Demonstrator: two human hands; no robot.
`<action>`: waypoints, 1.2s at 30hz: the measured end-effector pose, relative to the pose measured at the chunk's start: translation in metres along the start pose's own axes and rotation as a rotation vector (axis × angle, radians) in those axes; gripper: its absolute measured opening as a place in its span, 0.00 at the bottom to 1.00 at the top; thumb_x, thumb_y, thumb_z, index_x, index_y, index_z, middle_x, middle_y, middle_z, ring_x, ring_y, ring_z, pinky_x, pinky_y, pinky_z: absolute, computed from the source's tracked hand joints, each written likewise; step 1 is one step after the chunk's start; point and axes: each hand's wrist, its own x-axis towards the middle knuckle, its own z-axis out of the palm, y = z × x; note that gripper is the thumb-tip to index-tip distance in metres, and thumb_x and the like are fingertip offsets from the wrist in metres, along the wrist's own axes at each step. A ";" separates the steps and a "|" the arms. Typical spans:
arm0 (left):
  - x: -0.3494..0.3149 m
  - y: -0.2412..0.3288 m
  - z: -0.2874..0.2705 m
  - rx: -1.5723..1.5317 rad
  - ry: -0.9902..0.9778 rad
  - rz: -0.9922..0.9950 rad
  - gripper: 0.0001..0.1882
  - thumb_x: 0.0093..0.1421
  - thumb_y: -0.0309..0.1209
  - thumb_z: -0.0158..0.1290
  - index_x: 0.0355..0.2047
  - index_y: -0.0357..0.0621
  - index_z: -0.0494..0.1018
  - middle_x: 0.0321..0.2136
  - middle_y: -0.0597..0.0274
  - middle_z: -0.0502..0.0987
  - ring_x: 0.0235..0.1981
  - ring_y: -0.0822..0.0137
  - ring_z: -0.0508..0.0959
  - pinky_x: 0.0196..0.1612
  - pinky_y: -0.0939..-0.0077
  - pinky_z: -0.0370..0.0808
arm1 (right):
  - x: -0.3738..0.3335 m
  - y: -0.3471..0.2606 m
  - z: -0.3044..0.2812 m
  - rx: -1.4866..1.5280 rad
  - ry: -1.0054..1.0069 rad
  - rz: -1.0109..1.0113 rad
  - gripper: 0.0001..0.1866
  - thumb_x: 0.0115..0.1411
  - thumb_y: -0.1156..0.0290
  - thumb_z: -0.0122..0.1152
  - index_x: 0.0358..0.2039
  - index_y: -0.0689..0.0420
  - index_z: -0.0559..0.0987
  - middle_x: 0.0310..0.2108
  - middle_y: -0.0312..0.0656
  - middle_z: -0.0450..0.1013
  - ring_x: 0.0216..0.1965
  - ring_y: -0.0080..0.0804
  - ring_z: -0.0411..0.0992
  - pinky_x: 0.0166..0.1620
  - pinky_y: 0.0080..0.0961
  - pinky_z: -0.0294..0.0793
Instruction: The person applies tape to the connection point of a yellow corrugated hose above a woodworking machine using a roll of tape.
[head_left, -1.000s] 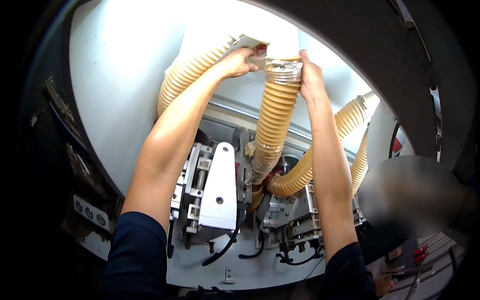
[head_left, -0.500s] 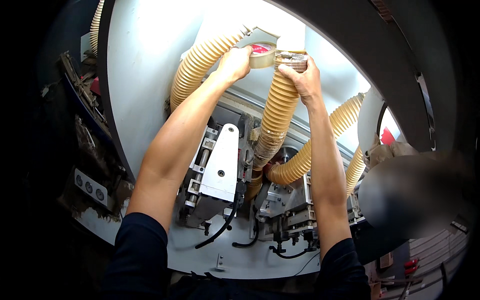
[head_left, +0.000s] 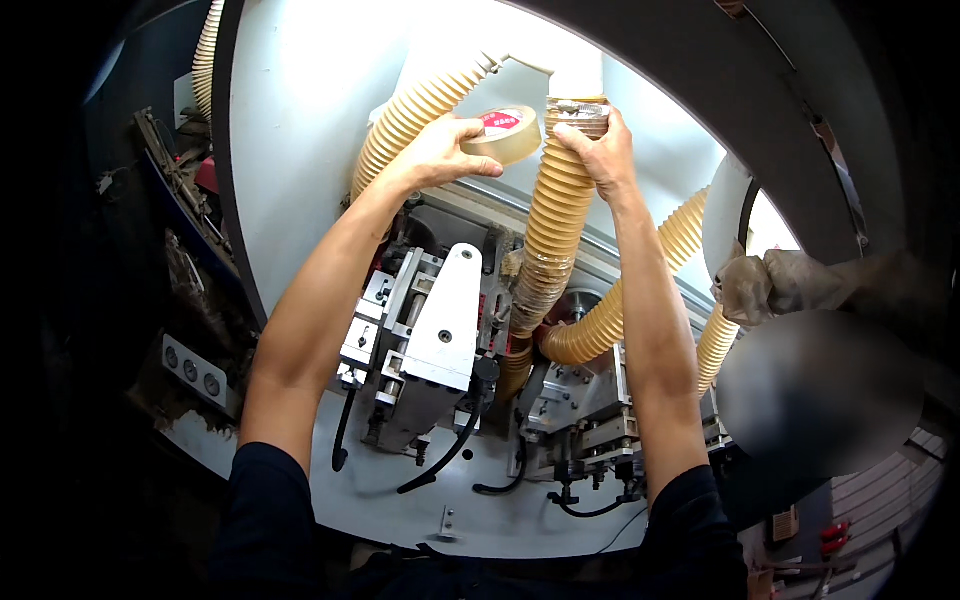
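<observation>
A roll of clear tape [head_left: 518,150] with a red and white inner core is gripped in my left hand [head_left: 440,155], thumb below it and fingers at its near side. Just right of the roll, my right hand [head_left: 607,160] wraps round the top of a ribbed tan hose [head_left: 557,215], thumb across its front. Clear tape and a metal clamp [head_left: 578,107] circle the hose's upper end, where it meets a pale pipe [head_left: 577,75]. Lower down, the hose bears a second wrinkled band of clear tape [head_left: 540,290]. Whether a strand joins roll and hose, I cannot tell.
Another tan hose [head_left: 400,120] bends at the left, and a third [head_left: 590,335] curves behind my right forearm. Below stands a white machine head [head_left: 446,320] with metal brackets and black cables. A dark cover edge [head_left: 700,90] arches overhead. At right is a blurred round shape [head_left: 820,390].
My left hand has turned and drawn the tape roll slightly down and left, its thumb now spread below the roll. My right hand keeps its hold on the hose; the view has shifted a little.
</observation>
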 end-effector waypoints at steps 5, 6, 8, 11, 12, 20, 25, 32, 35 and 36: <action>-0.020 0.013 -0.009 0.117 -0.014 -0.002 0.32 0.43 0.49 0.66 0.44 0.41 0.74 0.49 0.46 0.64 0.51 0.51 0.65 0.55 0.62 0.66 | 0.002 0.003 0.000 -0.022 -0.028 -0.004 0.37 0.45 0.66 0.72 0.51 0.67 0.64 0.44 0.48 0.72 0.45 0.34 0.72 0.49 0.27 0.73; -0.021 0.022 -0.011 0.149 0.020 0.017 0.34 0.43 0.50 0.65 0.45 0.39 0.74 0.46 0.46 0.68 0.49 0.53 0.69 0.53 0.64 0.69 | 0.002 0.003 0.001 -0.002 -0.040 0.001 0.38 0.45 0.66 0.72 0.53 0.67 0.63 0.45 0.49 0.71 0.46 0.34 0.72 0.50 0.27 0.72; -0.022 0.048 -0.021 -0.017 -0.036 -0.029 0.36 0.43 0.51 0.65 0.46 0.39 0.73 0.44 0.46 0.72 0.47 0.56 0.73 0.51 0.65 0.71 | 0.005 0.003 -0.001 -0.042 -0.063 -0.010 0.42 0.45 0.63 0.72 0.54 0.68 0.60 0.48 0.52 0.68 0.50 0.37 0.69 0.53 0.29 0.70; -0.012 0.054 -0.016 -0.078 0.002 -0.002 0.38 0.44 0.54 0.63 0.47 0.36 0.72 0.39 0.48 0.77 0.41 0.60 0.77 0.46 0.68 0.74 | 0.010 0.017 -0.009 -0.231 0.019 -0.057 0.47 0.44 0.58 0.73 0.56 0.70 0.57 0.54 0.58 0.60 0.57 0.43 0.63 0.58 0.33 0.65; -0.016 0.070 -0.018 -0.084 -0.016 -0.021 0.37 0.45 0.53 0.64 0.47 0.36 0.72 0.40 0.49 0.76 0.42 0.60 0.77 0.45 0.67 0.74 | 0.007 0.017 -0.007 -0.264 0.052 -0.068 0.47 0.43 0.57 0.73 0.55 0.71 0.57 0.55 0.59 0.60 0.57 0.43 0.62 0.58 0.34 0.65; 0.009 0.122 0.019 -0.020 0.039 -0.121 0.38 0.46 0.52 0.61 0.50 0.35 0.71 0.38 0.48 0.78 0.40 0.61 0.79 0.45 0.72 0.76 | -0.039 0.001 -0.007 -0.444 0.205 -0.329 0.32 0.44 0.64 0.70 0.48 0.64 0.68 0.47 0.53 0.66 0.51 0.47 0.65 0.53 0.38 0.66; 0.005 0.158 0.034 0.066 0.130 -0.092 0.32 0.53 0.44 0.59 0.52 0.34 0.68 0.41 0.43 0.77 0.40 0.56 0.80 0.45 0.67 0.77 | -0.080 -0.004 0.028 -0.289 0.356 -0.079 0.35 0.43 0.66 0.72 0.49 0.65 0.67 0.46 0.47 0.65 0.49 0.39 0.67 0.50 0.34 0.68; 0.004 0.162 0.043 0.161 0.148 -0.044 0.28 0.56 0.43 0.56 0.52 0.38 0.69 0.41 0.43 0.77 0.41 0.53 0.80 0.47 0.63 0.76 | -0.079 -0.007 0.035 -0.251 0.490 -0.302 0.34 0.43 0.64 0.72 0.49 0.59 0.67 0.47 0.47 0.61 0.49 0.43 0.61 0.52 0.42 0.63; 0.002 0.157 0.039 0.224 0.165 -0.035 0.29 0.57 0.44 0.54 0.54 0.39 0.67 0.41 0.42 0.77 0.41 0.52 0.80 0.47 0.63 0.76 | -0.079 -0.016 0.046 -0.295 0.518 -0.322 0.28 0.46 0.68 0.71 0.46 0.60 0.69 0.45 0.46 0.62 0.48 0.38 0.64 0.49 0.37 0.67; 0.002 0.159 0.035 0.241 0.163 -0.045 0.30 0.57 0.44 0.54 0.55 0.39 0.67 0.41 0.41 0.77 0.41 0.52 0.80 0.46 0.63 0.76 | -0.075 -0.017 0.048 -0.283 0.516 -0.335 0.26 0.47 0.69 0.70 0.45 0.60 0.70 0.44 0.45 0.63 0.46 0.36 0.65 0.48 0.34 0.68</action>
